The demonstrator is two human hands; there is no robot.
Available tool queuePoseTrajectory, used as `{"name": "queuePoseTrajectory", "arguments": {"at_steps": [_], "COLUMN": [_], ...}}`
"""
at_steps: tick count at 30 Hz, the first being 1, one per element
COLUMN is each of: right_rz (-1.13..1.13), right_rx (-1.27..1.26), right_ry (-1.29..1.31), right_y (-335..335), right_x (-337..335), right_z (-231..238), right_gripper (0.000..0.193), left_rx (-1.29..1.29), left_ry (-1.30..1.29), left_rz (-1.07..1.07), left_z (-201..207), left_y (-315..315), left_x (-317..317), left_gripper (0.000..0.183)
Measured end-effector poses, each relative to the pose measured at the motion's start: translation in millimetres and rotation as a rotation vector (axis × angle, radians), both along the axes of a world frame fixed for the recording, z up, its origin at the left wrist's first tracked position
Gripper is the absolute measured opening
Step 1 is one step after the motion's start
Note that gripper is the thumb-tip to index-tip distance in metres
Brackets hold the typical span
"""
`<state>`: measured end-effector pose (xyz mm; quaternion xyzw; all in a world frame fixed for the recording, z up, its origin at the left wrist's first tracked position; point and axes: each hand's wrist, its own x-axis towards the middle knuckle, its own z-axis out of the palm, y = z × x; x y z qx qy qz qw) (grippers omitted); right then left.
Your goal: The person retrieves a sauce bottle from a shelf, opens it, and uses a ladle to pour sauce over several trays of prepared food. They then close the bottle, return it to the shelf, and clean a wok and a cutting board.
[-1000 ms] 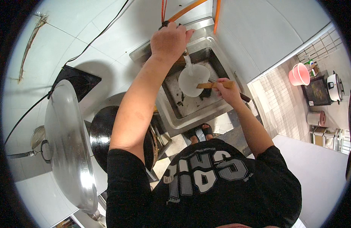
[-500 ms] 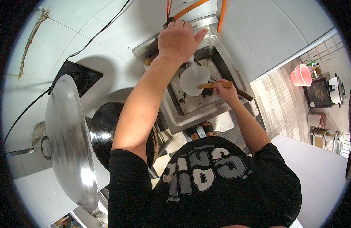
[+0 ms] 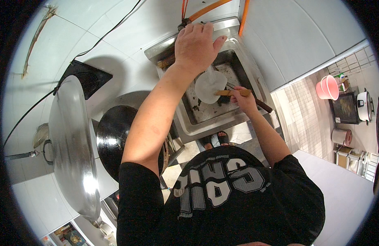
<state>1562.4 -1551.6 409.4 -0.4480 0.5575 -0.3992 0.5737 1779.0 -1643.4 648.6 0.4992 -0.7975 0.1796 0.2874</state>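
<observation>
My left hand [image 3: 195,48] reaches over the back of the metal sink [image 3: 197,130], fingers curled down beside a dark fitting and thumb apart. It covers most of the tap it grips. Running water [image 3: 214,74] falls from beneath it into a round whitish scoop [image 3: 208,89] held over the basin. My right hand [image 3: 243,100] is closed around the scoop's light wooden handle [image 3: 227,93]. Against the same hand lies a second tool with a dark brown handle [image 3: 264,105] and a thin metal shaft; whether the fingers also grip it, I cannot tell.
A large domed metal lid [image 3: 72,147] stands at the left beside a black wok [image 3: 113,139]. Orange hoses [image 3: 206,10] run along the wall behind the sink. Dark scraps [image 3: 196,108] lie in the basin. A pink bucket [image 3: 329,87] and a white cooker [image 3: 364,106] are far right.
The view has shifted slightly. My left hand stays at the tap and my right hand still holds the scoop under the running water.
</observation>
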Motion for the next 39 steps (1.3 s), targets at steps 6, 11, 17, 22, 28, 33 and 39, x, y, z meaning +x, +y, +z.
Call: {"name": "queuePoseTrajectory", "arguments": {"at_steps": [6,11,17,22,28,33,39], "right_rz": [0.039,0.047,0.107,0.15,0.442,0.568,0.795], "right_rx": [0.035,0.001,0.004,-0.048,-0.417,-0.264,-0.133], "right_ry": [0.031,0.03,0.028,0.002,0.157,-0.035,0.062], "right_y": [-3,-6,-10,-15,-7,22,79], "right_x": [-5,-8,-11,-14,20,100,220], "right_z": [8,17,22,31,70,83,35], "right_gripper": [0.039,0.041,0.037,0.036,0.025,0.021,0.022], "left_rx": [0.093,0.082,-0.025,-0.026,0.125,0.166,0.797], "left_ry": [-0.037,-0.037,-0.146,-0.185,-0.009,0.338,0.655], "left_rz": [0.061,-0.01,-0.037,-0.005,-0.011,0.162,1.029], "left_z": [3,8,12,9,-27,-107,-181], "left_y": [2,6,35,67,168,316,562], "left_x": [-8,-6,7,29,2,32,95], "left_gripper": [0.05,0.051,0.047,0.046,0.055,0.05,0.041]}}
